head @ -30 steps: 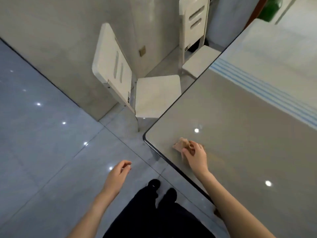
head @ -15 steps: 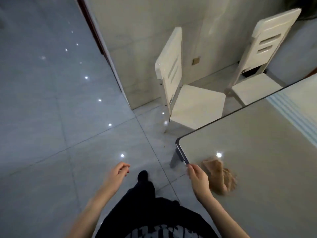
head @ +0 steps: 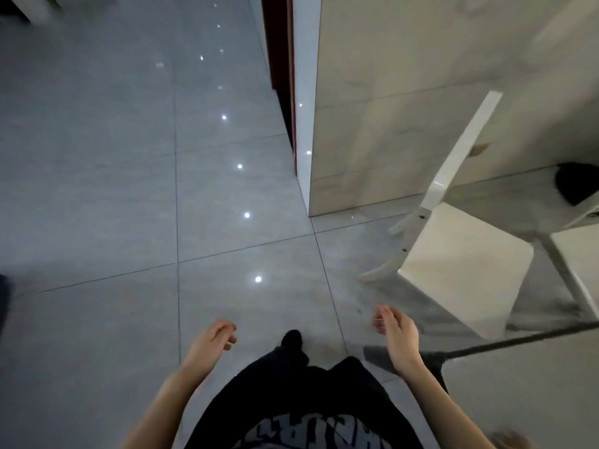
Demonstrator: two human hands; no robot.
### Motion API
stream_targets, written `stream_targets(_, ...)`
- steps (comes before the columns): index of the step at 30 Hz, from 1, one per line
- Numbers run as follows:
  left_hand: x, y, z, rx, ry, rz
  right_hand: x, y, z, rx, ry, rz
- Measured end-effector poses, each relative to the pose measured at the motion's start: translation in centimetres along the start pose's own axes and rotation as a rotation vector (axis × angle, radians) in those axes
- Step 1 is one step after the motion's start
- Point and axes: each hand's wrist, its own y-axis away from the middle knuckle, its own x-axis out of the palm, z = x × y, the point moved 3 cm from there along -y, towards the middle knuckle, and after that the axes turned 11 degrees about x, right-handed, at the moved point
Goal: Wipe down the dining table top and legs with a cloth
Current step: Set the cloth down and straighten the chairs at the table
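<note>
The glossy grey dining table (head: 525,393) shows only its near corner at the lower right, with a dark edge running off to the right. A grey table leg (head: 377,355) slants down below that corner. At the bottom right edge lies a blurred tan scrap, probably the cloth (head: 509,441). My right hand (head: 397,335) hangs over the floor just left of the table corner, fingers relaxed and empty. My left hand (head: 210,341) hovers above the floor tiles with loosely curled fingers, holding nothing.
A white chair (head: 460,267) stands right of me beside the table, with a second white chair seat (head: 580,251) behind it. A wall corner (head: 311,140) and a dark door frame (head: 278,59) rise ahead. A black object (head: 577,184) sits by the wall. Grey tiles spread left.
My right hand let go of the cloth on the table and drew back off the edge. My view has swung left, so the table has slid almost out of sight.
</note>
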Motion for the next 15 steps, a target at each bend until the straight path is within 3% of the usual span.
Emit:
stream_targets(10, -1.1, -15.4, -10.3, 0.089, -0.043, 0.136, -1.1, -7.7, 5.4, 0.071, -0.032, -0.194)
stream_targets(15, 2.5, -23.2, -19.9, 0.192, -0.086, 0.224, -5.5, -12.6, 11.5, 0.031, -0.276, -0.403)
